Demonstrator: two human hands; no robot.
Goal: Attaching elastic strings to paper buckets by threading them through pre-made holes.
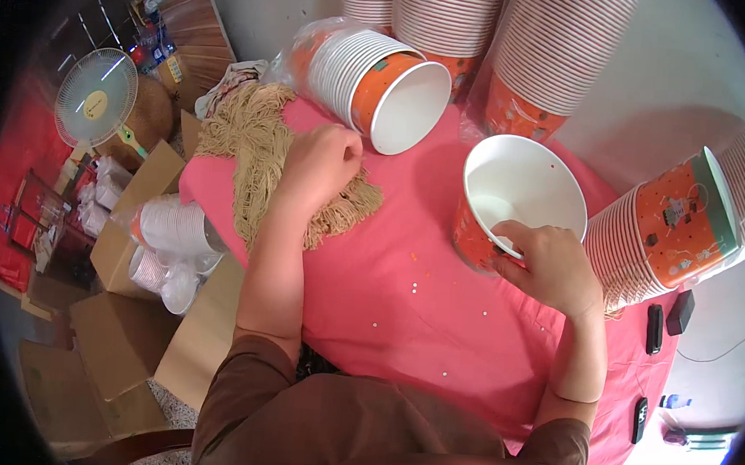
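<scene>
An orange paper bucket (525, 184) with a white inside stands upright on the pink-covered table, right of the middle. My right hand (551, 265) grips its near rim, one finger over the edge and the thumb outside. To the left, my left hand (321, 163) is closed above a heap of tan cords (263, 136). Whatever its curled fingers may hold is hidden. Just beyond that hand, a nested stack of paper buckets (373, 83), partly in clear plastic, lies on its side with the open end toward me.
Tall bucket stacks (558, 52) line the wall at the back. Another stack (667, 225) leans at the right, near a black remote (640, 419) and small dark objects. Cardboard boxes (123, 337), bagged buckets (172, 224) and a fan (97, 98) stand left of the table.
</scene>
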